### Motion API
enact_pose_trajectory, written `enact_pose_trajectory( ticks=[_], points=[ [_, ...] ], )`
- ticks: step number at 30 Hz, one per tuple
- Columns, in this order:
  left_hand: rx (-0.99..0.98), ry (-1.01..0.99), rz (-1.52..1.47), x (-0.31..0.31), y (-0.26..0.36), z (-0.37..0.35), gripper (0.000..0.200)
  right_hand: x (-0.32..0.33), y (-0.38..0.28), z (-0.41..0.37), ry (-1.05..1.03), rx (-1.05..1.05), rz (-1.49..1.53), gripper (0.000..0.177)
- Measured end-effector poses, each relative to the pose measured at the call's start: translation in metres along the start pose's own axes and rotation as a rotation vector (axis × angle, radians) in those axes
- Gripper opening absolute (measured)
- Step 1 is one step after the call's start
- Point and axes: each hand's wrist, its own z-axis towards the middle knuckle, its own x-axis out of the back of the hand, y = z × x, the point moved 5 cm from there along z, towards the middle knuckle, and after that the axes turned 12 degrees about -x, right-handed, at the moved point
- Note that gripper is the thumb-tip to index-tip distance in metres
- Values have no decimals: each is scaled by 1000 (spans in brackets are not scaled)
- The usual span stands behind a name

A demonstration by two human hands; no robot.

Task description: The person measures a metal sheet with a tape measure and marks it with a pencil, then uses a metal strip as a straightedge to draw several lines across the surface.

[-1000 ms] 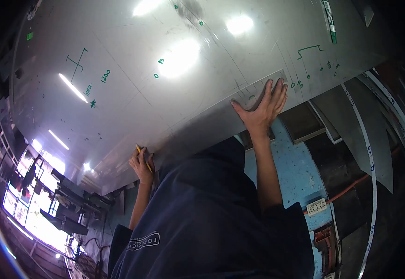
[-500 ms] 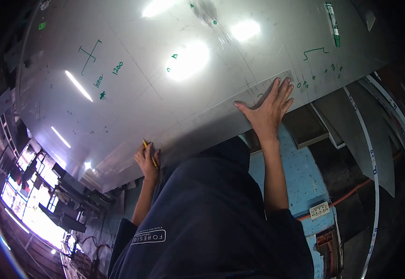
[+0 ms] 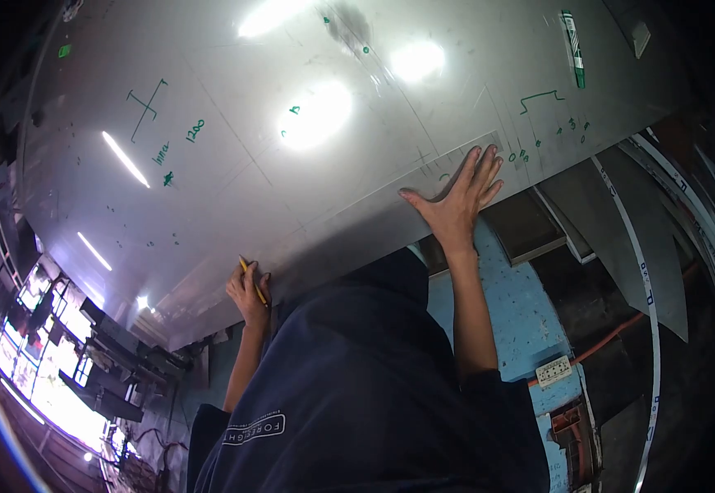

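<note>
A large grey metal sheet [image 3: 209, 197] spreads out before me, with green handwriting and thin scribed lines on it. Along its near edge lies a narrow flat metal strip [image 3: 357, 215]. My right hand [image 3: 460, 205] rests on the strip's right part, fingers spread and holding nothing. At the sheet's near edge, further left, my left hand [image 3: 250, 296] is closed around a slim yellow pencil [image 3: 253, 281]. The pencil slants between the fingers, its upper end pointing away from me. Parts of the left fingers are hidden from view.
A green-and-white marker [image 3: 574, 51] lies on the sheet at the far right. Below the sheet on the right are a white power socket strip [image 3: 554, 371], an orange cable [image 3: 612, 330] and a long pale marked band [image 3: 649, 304]. Bright windows [image 3: 49, 353] show at left.
The whole view has shifted slightly, so the scene sits a little further left and lower. Both hands keep nearly the same places on the sheet, and the pencil stays in the left.
</note>
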Motion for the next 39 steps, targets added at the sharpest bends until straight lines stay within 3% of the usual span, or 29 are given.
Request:
enact_pose_trajectory(
  ticks=[16,19,21,22,24,27,33,39],
  points=[
    [38,-34,-30,14,6,12,44,9,-11,2,-92,-52,-74,150],
    [-48,-24,-120,32,21,41,40,16,-19,4,-167,-125,-101,147],
    [84,3,-529,27,30,74,37,18,-21,4,-174,-137,-109,145],
    [83,10,-529,27,39,93,37,19,-22,4,-185,-146,-109,143],
    [-189,6,-491,27,68,127,41,21,-24,5,-182,-148,-107,142],
    [-305,-48,-297,17,82,123,44,22,-24,6,-184,-150,-113,141],
    [-274,-30,-181,4,67,89,56,18,-21,4,-178,-138,-101,141],
    [-280,1,-166,-1,63,86,55,18,-21,4,-181,-128,-92,142]
  ],
)
